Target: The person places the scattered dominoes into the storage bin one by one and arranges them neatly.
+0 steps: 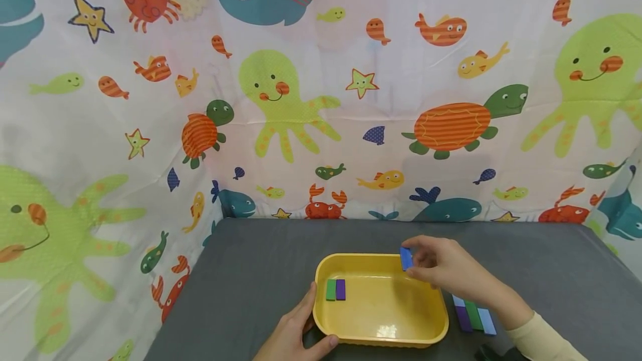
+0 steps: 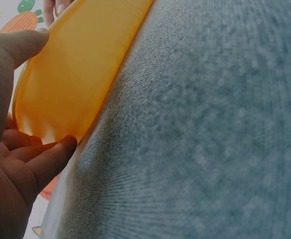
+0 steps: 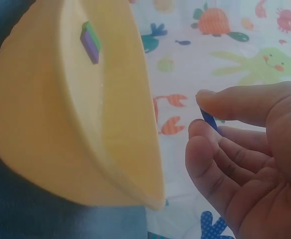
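Note:
A yellow plastic tray [image 1: 381, 308] sits on the dark grey cloth. Inside it, near its left end, a green tile [image 1: 331, 289] and a purple tile [image 1: 341, 289] lie side by side. My left hand [image 1: 296, 327] grips the tray's near left corner, thumb at the front rim and fingers along the left side; the left wrist view shows the thumb and fingertips against the yellow wall. Above the tray's far right corner, my right hand [image 1: 446, 263] pinches a small blue tile [image 1: 406, 259] between thumb and fingers. In the right wrist view the fingers partly hide this blue tile [image 3: 208, 119].
Right of the tray, under the right forearm, lies a group of tiles: green [image 1: 473, 316], purple [image 1: 463, 319] and light blue [image 1: 486, 321]. A black object [image 1: 494, 353] shows at the bottom edge. A sea-animal curtain [image 1: 321, 127] hangs behind the table.

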### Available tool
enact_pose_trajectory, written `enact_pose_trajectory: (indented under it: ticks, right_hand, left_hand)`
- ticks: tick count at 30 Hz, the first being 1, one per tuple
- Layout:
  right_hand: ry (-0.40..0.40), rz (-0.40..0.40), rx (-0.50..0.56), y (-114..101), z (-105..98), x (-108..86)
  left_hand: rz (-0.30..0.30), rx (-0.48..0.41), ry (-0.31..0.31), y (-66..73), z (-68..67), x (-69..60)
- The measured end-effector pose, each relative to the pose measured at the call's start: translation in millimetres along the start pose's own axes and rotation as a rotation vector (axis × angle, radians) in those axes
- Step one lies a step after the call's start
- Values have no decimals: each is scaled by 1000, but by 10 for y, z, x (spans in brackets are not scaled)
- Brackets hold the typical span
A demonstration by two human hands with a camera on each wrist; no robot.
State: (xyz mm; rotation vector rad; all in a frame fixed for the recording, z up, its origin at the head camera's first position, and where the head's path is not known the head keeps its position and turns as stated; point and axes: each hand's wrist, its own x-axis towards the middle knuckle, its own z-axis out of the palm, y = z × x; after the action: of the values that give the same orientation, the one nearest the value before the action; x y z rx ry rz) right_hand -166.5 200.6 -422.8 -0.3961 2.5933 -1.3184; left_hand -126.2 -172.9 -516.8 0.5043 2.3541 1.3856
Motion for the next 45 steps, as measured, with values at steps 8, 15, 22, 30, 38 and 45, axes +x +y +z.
enact_pose_trajectory:
  ticks: [8,15,22,30,38,45]
  right_hand:
    - [-30,-28,32,6,114,46]
    - [-47,-72,63,-36,186,103]
    - [-65,-85,92,-51,293,172]
    - [-89,-97,88,-7,425,221]
    - [-125,-101,114,-56,540,296]
    - [-142,-104,108,-100,658,343]
  left_hand:
    - [-29,-21,-8,5,12,10]
    - [-3,-16,-4,0,4,5]
    - [16,-3,4,-18,-1,8]
    - [-7,-6,-5,-4,-4,3]
    - [0,-14,-8,2,-3,5]
    - [-18,-23,-8,16,-8,-5]
